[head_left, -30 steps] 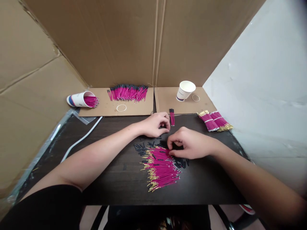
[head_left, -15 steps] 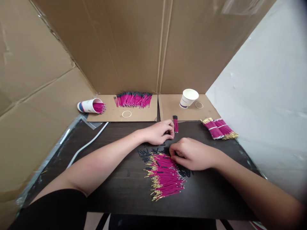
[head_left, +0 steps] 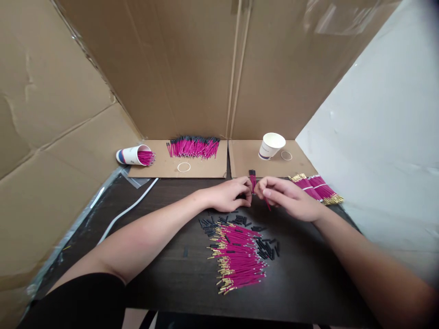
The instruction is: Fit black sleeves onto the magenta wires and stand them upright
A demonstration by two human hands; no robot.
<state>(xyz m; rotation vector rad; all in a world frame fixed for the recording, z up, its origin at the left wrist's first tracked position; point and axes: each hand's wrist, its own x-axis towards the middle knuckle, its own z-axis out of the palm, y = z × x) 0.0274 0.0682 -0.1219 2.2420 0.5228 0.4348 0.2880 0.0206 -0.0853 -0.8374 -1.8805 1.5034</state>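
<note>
My right hand (head_left: 288, 195) pinches a short magenta wire (head_left: 267, 204), its lower end poking out below the fingers. Just left of it, my left hand (head_left: 231, 195) is curled with the fingertips together; what it holds, if anything, is hidden. Between and behind the hands lie several magenta wires with black ends (head_left: 253, 177). Below the hands spreads a pile of magenta wires (head_left: 240, 256) with gold tips on the left and silvery tips on the right. Loose black sleeves (head_left: 265, 249) are scattered around and on top of that pile.
Black-capped wires (head_left: 195, 147) lie in a row on cardboard (head_left: 154, 171) at the back. A tipped paper cup (head_left: 129, 155) holds more wires. An upright paper cup (head_left: 270, 146), a rubber band (head_left: 184, 167) and banded wire bundles (head_left: 317, 188) stand around. A white cable (head_left: 126, 208) crosses the left side.
My right hand has moved up and right from the pile, now with a magenta wire in its fingers. My left hand has stayed nearly in place. The view has shifted slightly.
</note>
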